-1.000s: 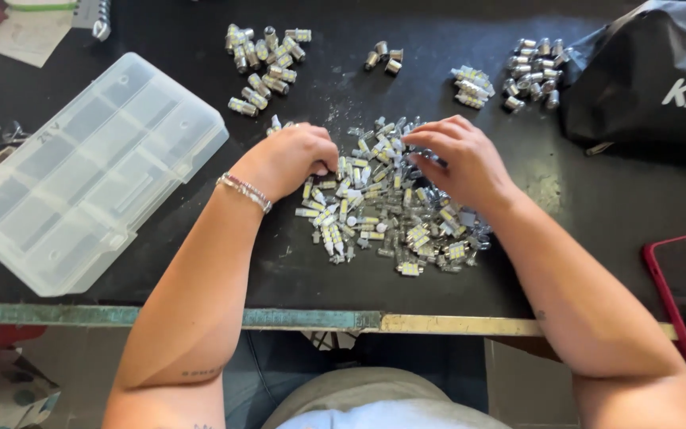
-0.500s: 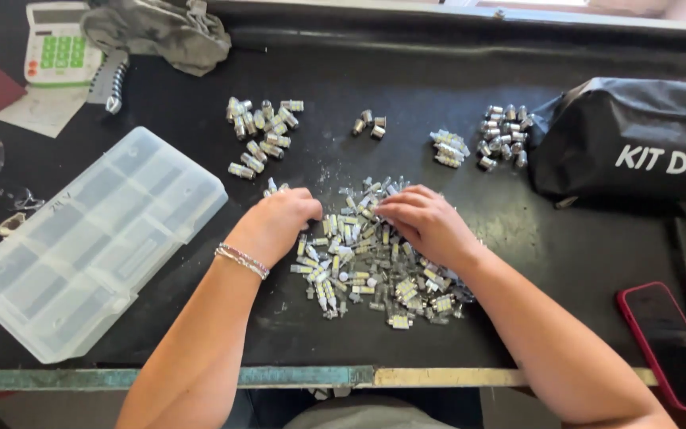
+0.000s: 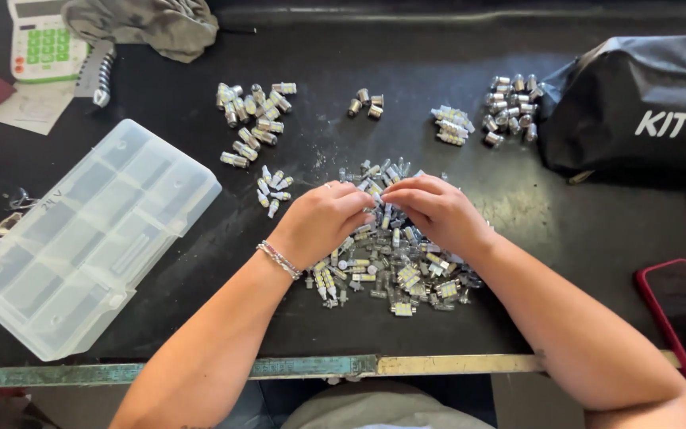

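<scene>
Both our hands, left hand (image 3: 323,218) and right hand (image 3: 434,213), rest curled on the big pile of small bulbs (image 3: 395,266) mid-desk (image 3: 565,238), fingertips pinching among them; what they grip we cannot tell; four small sorted groups (image 3: 252,119) lie beyond, most bulbs unsorted; the clear compartment box (image 3: 81,238) sits closed at left.

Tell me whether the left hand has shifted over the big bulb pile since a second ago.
Yes. The left hand has shifted rightward and up the central pile of bulbs, closing on the right hand; their fingertips now meet at the pile's top.
</scene>
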